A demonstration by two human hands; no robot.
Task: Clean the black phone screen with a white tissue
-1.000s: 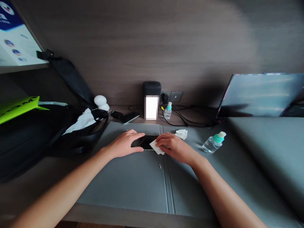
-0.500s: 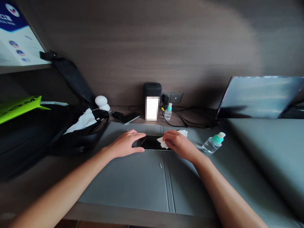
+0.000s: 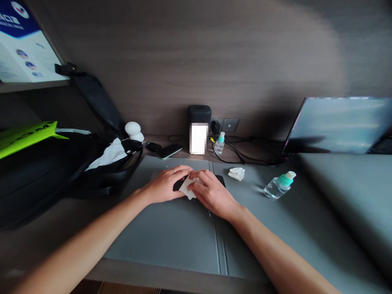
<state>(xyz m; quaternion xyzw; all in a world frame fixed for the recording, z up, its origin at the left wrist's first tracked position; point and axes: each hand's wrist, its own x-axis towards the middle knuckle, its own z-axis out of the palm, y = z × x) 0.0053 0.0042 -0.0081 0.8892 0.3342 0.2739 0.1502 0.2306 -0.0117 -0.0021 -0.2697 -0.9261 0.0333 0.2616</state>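
Observation:
A dark phone [image 3: 220,179] lies flat on the grey desk mat [image 3: 165,228], mostly covered by both hands. Thumb and fingers of my left hand [image 3: 167,183] grip its left end by the two long edges. My right hand [image 3: 214,194] is closed on a white tissue [image 3: 189,190], pressed on the phone's left part close to my left fingertips. A crumpled tissue [image 3: 237,174] rests on the mat to the right of the phone. Farther right, a clear bottle with a teal collar [image 3: 277,186] leans at a tilt.
At the back are a black speaker-like box [image 3: 199,112], a small bottle [image 3: 219,146], cables [image 3: 241,153], a second phone [image 3: 169,150] and a white round object [image 3: 133,129]. A black bag [image 3: 39,175] stands left, a laptop [image 3: 337,124] right.
My right hand has slid left along the phone with the tissue, near my left hand. The phone's right end and the crumpled tissue now show. The view has shifted slightly.

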